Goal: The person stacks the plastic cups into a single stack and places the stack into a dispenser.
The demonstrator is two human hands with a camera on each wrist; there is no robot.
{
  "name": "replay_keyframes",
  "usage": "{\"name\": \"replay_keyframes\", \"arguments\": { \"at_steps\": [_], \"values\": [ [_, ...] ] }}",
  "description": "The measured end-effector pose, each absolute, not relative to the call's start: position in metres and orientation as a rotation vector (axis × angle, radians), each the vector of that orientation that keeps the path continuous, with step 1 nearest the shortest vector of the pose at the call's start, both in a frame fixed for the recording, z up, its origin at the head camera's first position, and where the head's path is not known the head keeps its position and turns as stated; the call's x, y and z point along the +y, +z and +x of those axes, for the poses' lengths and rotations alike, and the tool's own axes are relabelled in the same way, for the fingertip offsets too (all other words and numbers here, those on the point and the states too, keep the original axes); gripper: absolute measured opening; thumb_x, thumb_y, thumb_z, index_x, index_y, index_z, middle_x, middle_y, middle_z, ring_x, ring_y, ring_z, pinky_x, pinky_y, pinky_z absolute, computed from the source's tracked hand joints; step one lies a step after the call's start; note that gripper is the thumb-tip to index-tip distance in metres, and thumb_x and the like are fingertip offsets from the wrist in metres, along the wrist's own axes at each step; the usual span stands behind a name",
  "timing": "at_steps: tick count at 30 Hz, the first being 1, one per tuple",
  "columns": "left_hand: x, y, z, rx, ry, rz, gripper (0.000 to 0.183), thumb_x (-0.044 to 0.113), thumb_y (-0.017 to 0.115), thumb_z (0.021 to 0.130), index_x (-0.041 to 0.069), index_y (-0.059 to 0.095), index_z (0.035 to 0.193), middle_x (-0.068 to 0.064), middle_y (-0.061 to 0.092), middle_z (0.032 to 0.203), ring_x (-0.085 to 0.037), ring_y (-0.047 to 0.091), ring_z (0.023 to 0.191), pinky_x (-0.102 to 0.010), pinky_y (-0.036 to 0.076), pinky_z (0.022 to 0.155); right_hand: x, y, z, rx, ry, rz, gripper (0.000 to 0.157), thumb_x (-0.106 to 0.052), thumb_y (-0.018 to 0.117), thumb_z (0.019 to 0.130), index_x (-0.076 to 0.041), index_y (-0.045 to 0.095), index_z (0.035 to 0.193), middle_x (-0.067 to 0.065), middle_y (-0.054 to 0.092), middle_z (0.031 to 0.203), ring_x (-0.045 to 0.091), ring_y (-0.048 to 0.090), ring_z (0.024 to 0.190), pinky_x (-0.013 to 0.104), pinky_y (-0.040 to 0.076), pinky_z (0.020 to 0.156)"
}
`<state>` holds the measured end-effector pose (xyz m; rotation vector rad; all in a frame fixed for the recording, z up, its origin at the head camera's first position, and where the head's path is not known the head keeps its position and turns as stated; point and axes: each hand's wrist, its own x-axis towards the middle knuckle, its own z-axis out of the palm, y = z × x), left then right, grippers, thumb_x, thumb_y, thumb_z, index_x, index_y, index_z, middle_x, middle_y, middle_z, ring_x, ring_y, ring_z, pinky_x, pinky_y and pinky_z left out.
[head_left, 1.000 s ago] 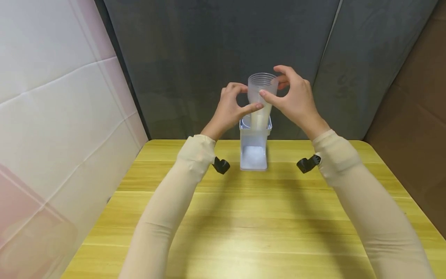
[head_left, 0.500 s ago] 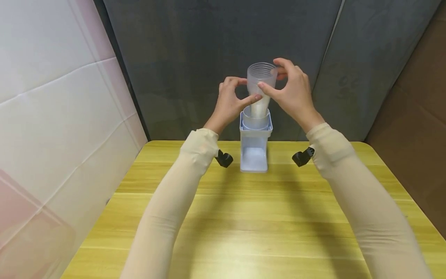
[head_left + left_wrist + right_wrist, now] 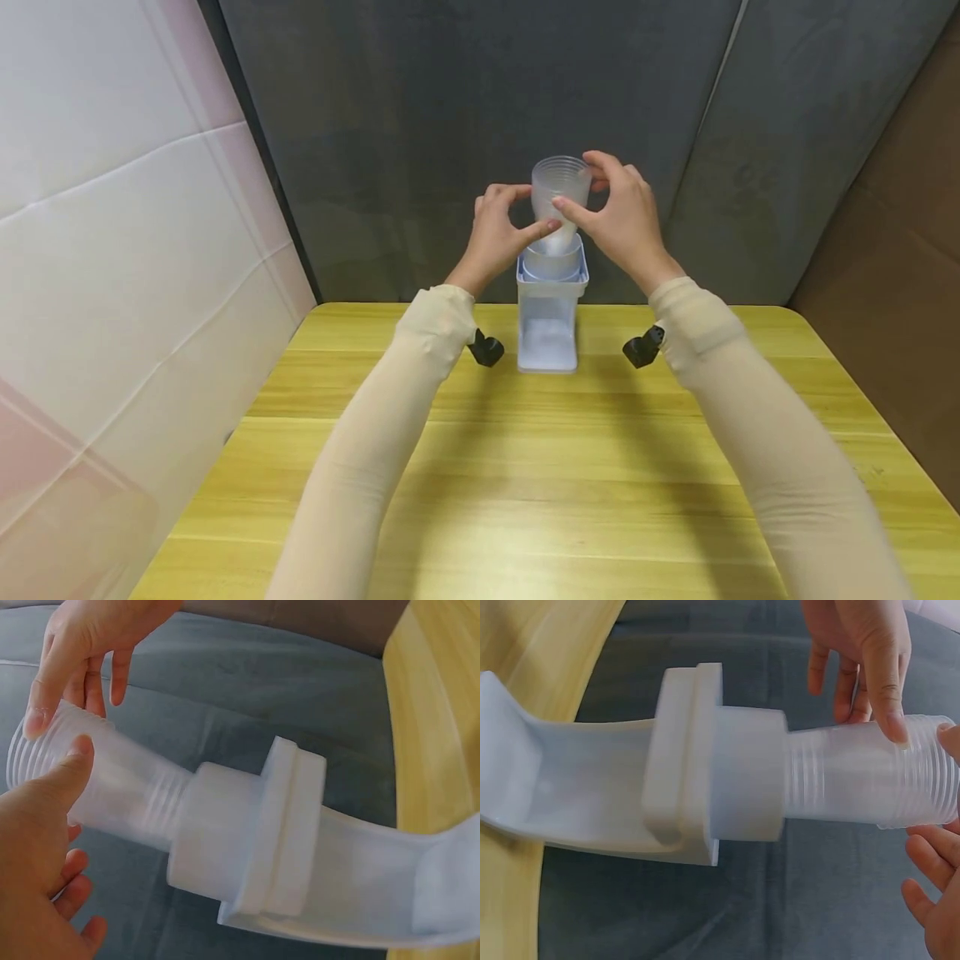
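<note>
A stack of clear plastic cups (image 3: pixel 561 179) stands nearly upright, its lower end inside the round collar (image 3: pixel 551 265) of a white cup dispenser (image 3: pixel 547 333). My left hand (image 3: pixel 495 229) pinches the stack from the left between thumb and fingers. From the right, my right hand (image 3: pixel 626 221) holds the upper part, its thumb on the near side. In the left wrist view the ridged rims of the cups (image 3: pixel 34 754) lie between both hands. The right wrist view shows the narrow end of the stack entering the collar (image 3: pixel 750 772); the part inside is hidden.
The dispenser stands near the back edge of a yellow wood-grain table (image 3: pixel 525 475). A dark grey panel (image 3: pixel 450 108) rises behind it. A pale cloth wall (image 3: pixel 135 233) is at the left, a brown panel (image 3: pixel 885 208) at the right.
Both hands first raised the cup stack from in front of the collar to above it. Since then they have lowered it, and its bottom now sits in the collar.
</note>
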<state>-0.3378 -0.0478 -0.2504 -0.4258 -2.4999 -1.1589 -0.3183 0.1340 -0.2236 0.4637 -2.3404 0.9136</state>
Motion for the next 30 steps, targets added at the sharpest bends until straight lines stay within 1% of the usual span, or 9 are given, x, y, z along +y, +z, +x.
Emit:
{"name": "replay_keyframes", "arguments": {
  "at_steps": [9, 18, 22, 30],
  "values": [
    [-0.049, -0.272, -0.342, -2.565, -1.146, -0.406, 0.076, 0.056, 0.071, 0.074, 0.017, 0.049, 0.136, -0.002, 0.042, 0.138, -0.019, 0.034, 0.121, -0.039, 0.039, 0.102, 0.134, -0.245, -0.325, -2.401, 0.935, 0.466, 0.071, -0.049, 0.069, 0.081, -0.015, 0.045, 0.138, 0.010, 0.062, 0.126, 0.025, 0.053, 0.107, 0.041, 0.041, 0.088],
    [-0.046, -0.286, -0.344, -2.615, -1.136, -0.377, 0.073, 0.055, 0.070, 0.076, 0.015, 0.051, 0.135, -0.004, 0.043, 0.137, -0.022, 0.035, 0.122, -0.042, 0.038, 0.101, 0.135, -0.263, -0.330, -2.461, 0.954, 0.453, 0.073, -0.052, 0.067, 0.081, -0.015, 0.043, 0.140, 0.009, 0.061, 0.126, 0.028, 0.052, 0.106, 0.041, 0.041, 0.085],
    [-0.046, -0.290, -0.345, -2.635, -1.118, -0.372, 0.072, 0.056, 0.068, 0.077, 0.014, 0.052, 0.134, -0.005, 0.042, 0.138, -0.023, 0.036, 0.121, -0.043, 0.038, 0.100, 0.135, -0.269, -0.331, -2.478, 0.969, 0.444, 0.073, -0.052, 0.066, 0.081, -0.015, 0.043, 0.140, 0.009, 0.061, 0.126, 0.029, 0.052, 0.107, 0.042, 0.041, 0.085],
    [-0.047, -0.294, -0.344, -2.616, -1.121, -0.377, 0.070, 0.053, 0.070, 0.078, 0.012, 0.053, 0.133, -0.007, 0.043, 0.136, -0.024, 0.036, 0.120, -0.045, 0.038, 0.100, 0.134, -0.276, -0.333, -2.488, 0.978, 0.443, 0.074, -0.053, 0.066, 0.081, -0.015, 0.043, 0.140, 0.010, 0.062, 0.126, 0.029, 0.053, 0.108, 0.043, 0.042, 0.087]
  ]
}}
